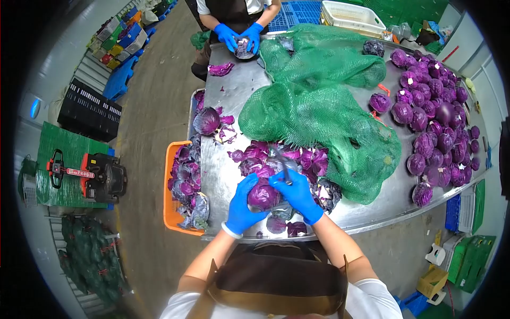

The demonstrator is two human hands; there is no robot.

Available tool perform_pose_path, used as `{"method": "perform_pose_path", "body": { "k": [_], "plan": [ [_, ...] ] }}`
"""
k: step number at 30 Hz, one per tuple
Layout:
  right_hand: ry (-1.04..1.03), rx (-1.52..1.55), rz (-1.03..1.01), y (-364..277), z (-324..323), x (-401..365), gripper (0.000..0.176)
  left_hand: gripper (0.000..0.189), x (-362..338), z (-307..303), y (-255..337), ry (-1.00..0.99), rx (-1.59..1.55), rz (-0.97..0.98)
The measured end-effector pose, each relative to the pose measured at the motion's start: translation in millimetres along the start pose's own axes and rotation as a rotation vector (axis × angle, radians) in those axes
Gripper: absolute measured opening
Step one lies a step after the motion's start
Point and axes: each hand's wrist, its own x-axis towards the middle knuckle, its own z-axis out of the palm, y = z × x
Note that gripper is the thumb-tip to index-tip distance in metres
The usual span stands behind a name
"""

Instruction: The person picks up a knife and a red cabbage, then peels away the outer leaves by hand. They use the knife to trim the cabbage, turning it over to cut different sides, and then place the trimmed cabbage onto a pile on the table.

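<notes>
Both my hands wear blue gloves over a steel table. My left hand cups a red cabbage near the table's front edge. My right hand rests on the cabbage's right side and grips a knife whose blade points away from me. Loose purple leaves lie around and beyond the cabbage.
A green net sack covers the table's middle. Several trimmed cabbages are heaped at the right. An orange crate of leaf scraps stands at the table's left. Across the table another person's blue-gloved hands hold a cabbage. A lone cabbage sits at left.
</notes>
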Motion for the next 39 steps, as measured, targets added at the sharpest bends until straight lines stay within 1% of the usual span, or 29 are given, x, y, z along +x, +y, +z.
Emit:
{"method": "perform_pose_path", "body": {
  "k": [2, 3, 4, 6, 7, 8, 10, 11, 12, 13, 14, 15, 18, 19, 20, 22, 24, 25, 26, 28, 29, 30, 32, 34, 35, 36, 37, 38, 39],
  "plan": [
    [0.121, 0.185, 0.229, -5, -11, -1, 0.023, 0.092, 0, 9, -3, 0.093, -0.234, -0.144],
    [0.297, 0.329, 0.203, -10, -10, -3, 0.016, 0.093, 4, 9, 5, 0.165, -0.263, -0.136],
    [0.322, 0.415, 0.217, -8, -19, -5, 0.014, 0.091, 6, 5, 12, 0.202, -0.466, -0.281],
    [0.234, 0.348, 0.173, 14, -36, -13, 0.014, 0.087, 14, -4, 18, 0.277, -0.875, -0.546],
    [0.181, 0.137, 0.201, 22, -45, -15, 0.024, 0.079, 8, -7, -4, 0.247, -1.077, -0.553],
    [0.166, -0.003, 0.082, 30, -46, -14, 0.024, 0.077, 2, -9, -19, 0.237, -1.231, -0.589],
    [0.164, -0.288, -0.143, 20, -42, -17, 0.024, 0.073, 0, -7, -27, 0.183, -1.545, -0.677],
    [0.08, -0.225, 0.015, 8, -45, -22, 0.034, 0.07, 3, -3, -23, 0.11, -1.687, -0.706],
    [0.084, -0.242, -0.006, 7, -42, -24, 0.039, 0.071, 5, 5, -22, 0.1, -1.711, -0.714],
    [0.09, -0.213, -0.041, 6, -42, -27, 0.039, 0.072, 3, 11, -21, 0.102, -1.732, -0.723],
    [0.092, -0.179, -0.084, 2, -42, -28, 0.039, 0.073, 5, 14, -20, 0.106, -1.746, -0.725],
    [0.109, -0.13, -0.056, -13, -43, -29, 0.04, 0.075, 13, 20, -10, 0.145, -1.526, -0.591],
    [0.104, -0.207, -0.05, -36, -26, -31, 0.04, 0.073, 26, 33, 5, 0.129, -1.189, -0.479],
    [0.117, -0.316, -0.084, -18, -23, -31, 0.036, 0.071, 28, 37, 2, 0.098, -1.247, -0.492],
    [0.067, -0.348, -0.008, -6, -26, -35, 0.027, 0.071, 31, 42, -7, 0.079, -1.339, -0.523],
    [-0.047, 0.012, -0.103, -7, -34, -38, 0.023, 0.068, 52, 50, 13, 0.024, -1.74, -0.582],
    [-0.1, -0.094, -0.08, -6, -51, -42, 0.022, 0.068, 54, 60, -5, 0.253, -1.603, -0.63],
    [-0.127, -0.148, -0.072, -3, -60, -40, 0.022, 0.068, 59, 63, -5, 0.273, -1.71, -0.581],
    [-0.085, -0.298, -0.093, 7, -68, -40, 0.037, 0.066, 63, 64, -7, 0.286, -1.722, -0.571],
    [0.151, -0.475, -0.338, -10, -78, -37, 0.055, 0.063, 63, 64, 0, 0.121, -1.683, -0.596],
    [0.151, -0.35, -0.271, -10, -84, -36, 0.059, 0.062, 66, 73, 4, 0.085, -1.615, -0.668],
    [0.147, -0.223, -0.205, -8, -90, -35, 0.063, 0.061, 70, 86, 19, -0.01, -1.509, -0.662],
    [0.174, 0.105, 0.002, 3, -106, -36, 0.062, 0.059, 67, 110, 34, -0.187, -1.233, -0.651],
    [0.234, 0.511, 0.279, 32, -134, -49, 0.05, 0.058, 73, 137, 49, -0.425, -0.894, -0.683],
    [0.317, 0.647, 0.278, 52, -153, -59, 0.039, 0.065, 75, 135, 57, -0.569, -0.815, -0.603],
    [0.399, 0.785, 0.278, 64, -172, -73, 0.03, 0.072, 66, 140, 55, -0.544, -0.901, -0.556],
    [0.556, 0.823, 0.28, 55, -186, -84, 0.025, 0.073, 61, 143, 45, -0.614, -0.849, -0.547],
    [0.706, 0.856, 0.284, 42, -205, -94, 0.024, 0.074, 56, 148, 32, -0.675, -0.798, -0.537],
    [0.736, 0.868, 0.243, 55, -245, -105, 0.026, 0.064, 50, 154, 19, -0.681, -0.824, -0.548]
  ]
}}
